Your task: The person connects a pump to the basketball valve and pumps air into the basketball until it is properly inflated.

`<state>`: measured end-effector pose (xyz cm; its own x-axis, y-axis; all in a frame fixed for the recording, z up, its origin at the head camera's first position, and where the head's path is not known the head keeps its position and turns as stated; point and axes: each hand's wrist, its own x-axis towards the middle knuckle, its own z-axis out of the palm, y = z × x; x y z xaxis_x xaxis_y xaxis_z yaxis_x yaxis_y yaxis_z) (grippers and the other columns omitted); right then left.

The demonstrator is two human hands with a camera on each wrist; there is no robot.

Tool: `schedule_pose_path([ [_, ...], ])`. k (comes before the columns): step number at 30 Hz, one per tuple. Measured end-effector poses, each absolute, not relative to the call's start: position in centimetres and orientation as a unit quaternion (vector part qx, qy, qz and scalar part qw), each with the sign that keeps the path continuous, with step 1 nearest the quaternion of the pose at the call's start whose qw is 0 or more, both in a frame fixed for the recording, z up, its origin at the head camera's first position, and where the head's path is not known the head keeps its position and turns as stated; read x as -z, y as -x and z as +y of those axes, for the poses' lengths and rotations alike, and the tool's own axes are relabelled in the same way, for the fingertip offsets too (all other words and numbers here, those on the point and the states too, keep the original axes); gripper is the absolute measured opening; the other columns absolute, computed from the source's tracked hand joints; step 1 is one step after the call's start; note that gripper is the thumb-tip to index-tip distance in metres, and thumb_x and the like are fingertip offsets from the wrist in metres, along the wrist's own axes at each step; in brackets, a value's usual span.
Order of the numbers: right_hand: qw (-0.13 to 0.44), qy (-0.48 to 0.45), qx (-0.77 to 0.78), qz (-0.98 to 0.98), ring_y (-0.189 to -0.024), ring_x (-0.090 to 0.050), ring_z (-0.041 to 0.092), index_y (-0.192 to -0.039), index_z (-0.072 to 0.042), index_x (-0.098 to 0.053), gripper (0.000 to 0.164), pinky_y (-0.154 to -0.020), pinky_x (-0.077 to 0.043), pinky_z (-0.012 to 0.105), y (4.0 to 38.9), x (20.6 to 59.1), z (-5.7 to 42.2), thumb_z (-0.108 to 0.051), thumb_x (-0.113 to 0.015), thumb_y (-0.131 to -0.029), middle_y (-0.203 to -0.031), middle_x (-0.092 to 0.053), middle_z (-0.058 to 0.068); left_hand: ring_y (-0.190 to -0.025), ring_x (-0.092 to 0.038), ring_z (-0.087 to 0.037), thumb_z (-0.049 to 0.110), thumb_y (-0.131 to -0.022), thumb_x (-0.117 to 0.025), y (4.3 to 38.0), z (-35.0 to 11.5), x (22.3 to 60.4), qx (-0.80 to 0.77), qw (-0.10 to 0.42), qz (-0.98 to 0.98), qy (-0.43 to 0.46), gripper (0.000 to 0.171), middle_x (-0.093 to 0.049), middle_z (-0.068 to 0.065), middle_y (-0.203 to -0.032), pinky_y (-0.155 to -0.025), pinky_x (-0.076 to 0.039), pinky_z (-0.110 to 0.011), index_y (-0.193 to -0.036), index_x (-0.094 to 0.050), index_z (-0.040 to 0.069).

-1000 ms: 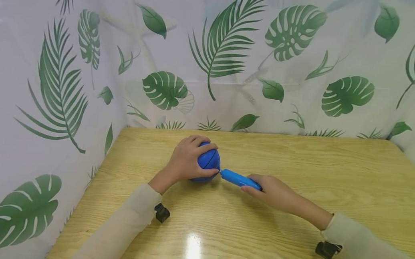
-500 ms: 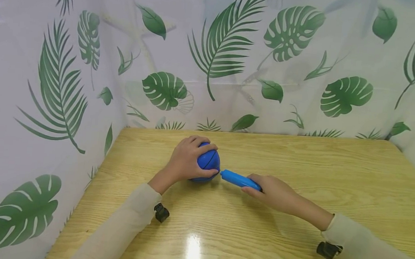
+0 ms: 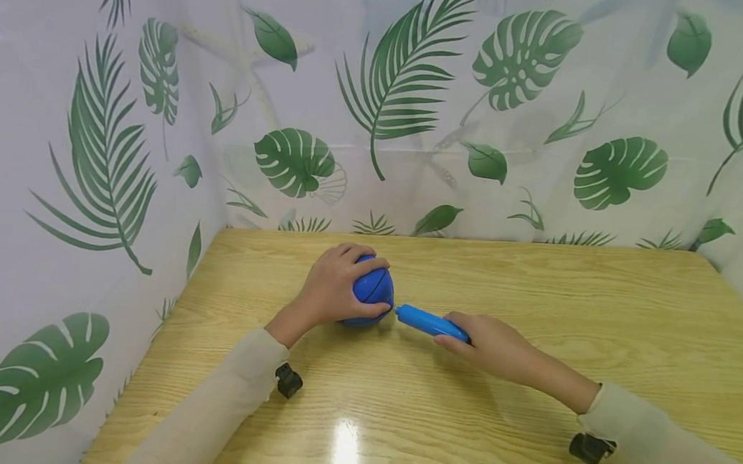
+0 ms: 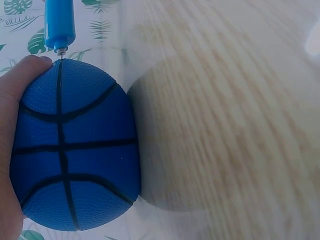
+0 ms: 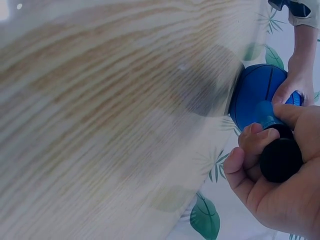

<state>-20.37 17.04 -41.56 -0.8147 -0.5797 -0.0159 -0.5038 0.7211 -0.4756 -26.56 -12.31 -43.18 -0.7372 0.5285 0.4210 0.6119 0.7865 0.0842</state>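
A small blue basketball [image 3: 373, 287] with black seams rests on the wooden table, its shape more oval than round in the left wrist view. My left hand [image 3: 337, 286] grips it from the left, fingers over the top and thumb along the near side. In my right hand [image 3: 493, 347] is a blue hand pump [image 3: 431, 322], held by its rear end. A thin metal needle [image 4: 61, 56] joins the pump's nozzle to the ball at the end of a seam. The right wrist view shows the pump's black handle end [image 5: 281, 160] against my palm, fingers curled round it.
The wooden table [image 3: 536, 287] has a glare spot near its front. A white cloth [image 3: 418, 120] printed with green leaves stands behind the table and along its left side. A small black camera is strapped at each sleeve cuff [image 3: 617, 414].
Both hands, the basketball and the pump stay almost where they were. My right hand and sleeve have shifted very slightly to the right.
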Motion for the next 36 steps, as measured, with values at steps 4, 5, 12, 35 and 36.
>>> schedule_pose_path([
  [4,0.084,0.29,0.229,0.925,-0.063,-0.047,0.007,-0.111,-0.006,-0.067,0.035,-0.06,-0.037,0.024,20.3,41.5,17.1,-0.04,-0.059,-0.104,-0.073,-0.053,-0.005,-0.129,-0.055,-0.028,0.064,-0.077,-0.079,26.5,-12.3,43.1,0.112,0.19,-0.925,0.309,0.067,-0.061,-0.003,-0.136,-0.104,-0.051,-0.052,-0.133,-0.065,0.03],
  [5,0.084,0.291,0.229,0.925,-0.063,-0.047,0.007,-0.111,-0.006,-0.066,0.035,-0.06,-0.037,0.024,20.3,41.4,17.1,-0.04,-0.059,-0.104,-0.073,-0.053,-0.005,-0.129,-0.055,-0.028,0.064,-0.077,-0.079,26.5,-12.3,43.1,0.112,0.189,-0.926,0.308,0.067,-0.061,-0.003,-0.136,-0.104,-0.051,-0.052,-0.133,-0.065,0.03],
  [12,0.086,0.291,0.227,0.925,-0.063,-0.046,0.008,-0.111,-0.006,-0.066,0.034,-0.06,-0.036,0.024,20.2,41.3,17.2,-0.039,-0.059,-0.104,-0.074,-0.054,-0.005,-0.129,-0.056,-0.027,0.064,-0.078,-0.077,26.6,-12.2,43.1,0.11,0.182,-0.928,0.305,0.066,-0.061,-0.003,-0.136,-0.104,-0.051,-0.051,-0.133,-0.065,0.03],
  [35,0.083,0.292,0.223,0.926,-0.063,-0.045,0.007,-0.114,-0.006,-0.066,0.037,-0.059,-0.036,0.024,19.8,41.3,18.0,-0.04,-0.058,-0.104,-0.073,-0.053,-0.006,-0.129,-0.055,-0.028,0.064,-0.078,-0.077,26.4,-11.7,42.9,0.105,0.182,-0.928,0.309,0.065,-0.061,-0.003,-0.136,-0.104,-0.05,-0.051,-0.133,-0.065,0.03],
  [36,0.082,0.294,0.224,0.926,-0.063,-0.045,0.007,-0.114,-0.006,-0.066,0.037,-0.059,-0.036,0.023,19.7,41.3,18.1,-0.04,-0.058,-0.104,-0.073,-0.053,-0.006,-0.13,-0.055,-0.028,0.064,-0.078,-0.078,26.4,-11.7,42.9,0.104,0.182,-0.928,0.308,0.065,-0.061,-0.003,-0.136,-0.104,-0.05,-0.051,-0.133,-0.065,0.03],
])
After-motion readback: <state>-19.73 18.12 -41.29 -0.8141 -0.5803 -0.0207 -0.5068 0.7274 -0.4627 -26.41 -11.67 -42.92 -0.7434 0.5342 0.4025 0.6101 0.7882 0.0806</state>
